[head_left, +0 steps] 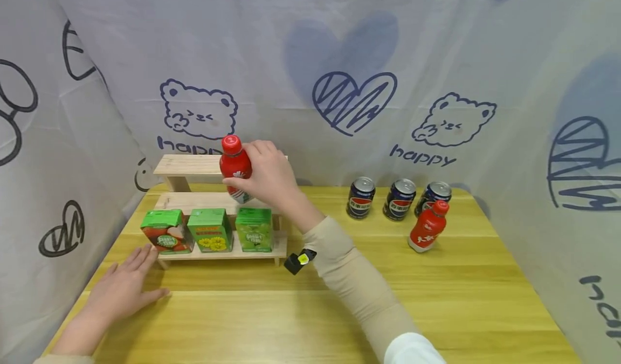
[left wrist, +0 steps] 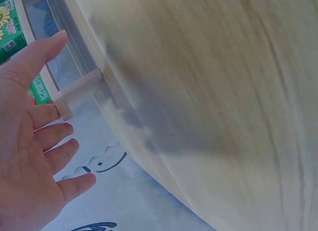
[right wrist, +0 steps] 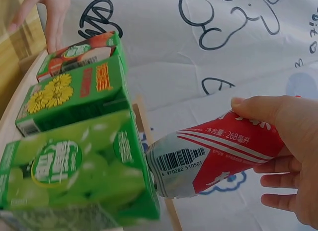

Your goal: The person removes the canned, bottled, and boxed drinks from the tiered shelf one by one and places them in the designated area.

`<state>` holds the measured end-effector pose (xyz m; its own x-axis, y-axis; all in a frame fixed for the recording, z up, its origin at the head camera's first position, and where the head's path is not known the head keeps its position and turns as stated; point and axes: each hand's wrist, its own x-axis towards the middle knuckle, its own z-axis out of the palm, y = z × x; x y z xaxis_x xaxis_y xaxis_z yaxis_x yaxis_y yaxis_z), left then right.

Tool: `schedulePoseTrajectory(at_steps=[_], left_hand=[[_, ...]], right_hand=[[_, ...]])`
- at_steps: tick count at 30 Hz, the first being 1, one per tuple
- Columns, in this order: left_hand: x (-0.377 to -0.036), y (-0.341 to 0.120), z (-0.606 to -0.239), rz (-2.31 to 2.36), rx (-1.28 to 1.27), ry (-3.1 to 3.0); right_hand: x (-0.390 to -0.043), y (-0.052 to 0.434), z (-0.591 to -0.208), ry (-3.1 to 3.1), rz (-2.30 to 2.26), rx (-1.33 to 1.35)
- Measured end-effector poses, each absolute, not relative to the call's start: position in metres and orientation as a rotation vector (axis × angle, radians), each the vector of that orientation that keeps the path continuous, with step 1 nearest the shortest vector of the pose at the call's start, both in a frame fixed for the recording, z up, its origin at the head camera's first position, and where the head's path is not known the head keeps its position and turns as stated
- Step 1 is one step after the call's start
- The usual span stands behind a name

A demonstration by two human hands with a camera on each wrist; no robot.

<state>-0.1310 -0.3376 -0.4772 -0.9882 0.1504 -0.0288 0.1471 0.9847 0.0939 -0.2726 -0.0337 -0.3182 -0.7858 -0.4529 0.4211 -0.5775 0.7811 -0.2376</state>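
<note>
My right hand (head_left: 269,172) grips a red and white drink bottle (head_left: 235,165), holding it over the middle tier of a wooden three-step rack (head_left: 177,202). In the right wrist view the bottle's white base (right wrist: 174,166) points toward the rack, close behind the green juice boxes. On the lowest tier stand an apple juice box (head_left: 167,233), a box with yellow flowers (head_left: 211,230) and a light green juice box (head_left: 254,230). My left hand (head_left: 123,283) has its fingers spread at the rack's front left corner, fingertips right at its edge in the left wrist view.
Three dark blue soda cans (head_left: 361,198) stand at the back right of the wooden table (head_left: 388,299). Another red bottle (head_left: 427,227) stands just in front of them. A printed white cloth (head_left: 271,56) hangs behind and along both sides.
</note>
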Motion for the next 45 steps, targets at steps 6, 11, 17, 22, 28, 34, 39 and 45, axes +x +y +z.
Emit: schedulePoseTrajectory(at_steps=[6, 11, 17, 22, 28, 34, 39, 45], left_hand=[[-0.130, -0.339, -0.475, 0.121, 0.223, 3.091], [-0.130, -0.338, -0.476, 0.103, 0.234, 3.100], [-0.128, -0.337, -0.479, 0.100, 0.237, 3.096], [-0.128, -0.337, -0.480, 0.098, 0.248, 3.108], [-0.129, -0.336, -0.479, 0.095, 0.253, 3.094], [-0.130, -0.337, -0.478, 0.077, 0.250, 3.085], [-0.130, -0.337, -0.477, 0.069, 0.248, 3.085], [-0.130, -0.337, -0.477, 0.059, 0.251, 3.088]], right_hand=[[-0.272, -0.013, -0.320, -2.630, 0.516, 0.747], [-0.273, 0.006, -0.322, -2.637, 0.515, 0.704], [-0.273, 0.027, -0.329, -2.605, 0.547, 0.696], [-0.270, 0.043, -0.338, -2.542, 0.595, 0.709], [-0.265, 0.062, -0.348, -2.497, 0.642, 0.704], [-0.260, 0.084, -0.359, -2.499, 0.610, 0.659], [-0.256, 0.100, -0.368, -2.497, 0.587, 0.646], [-0.250, 0.119, -0.376, -2.517, 0.572, 0.604]])
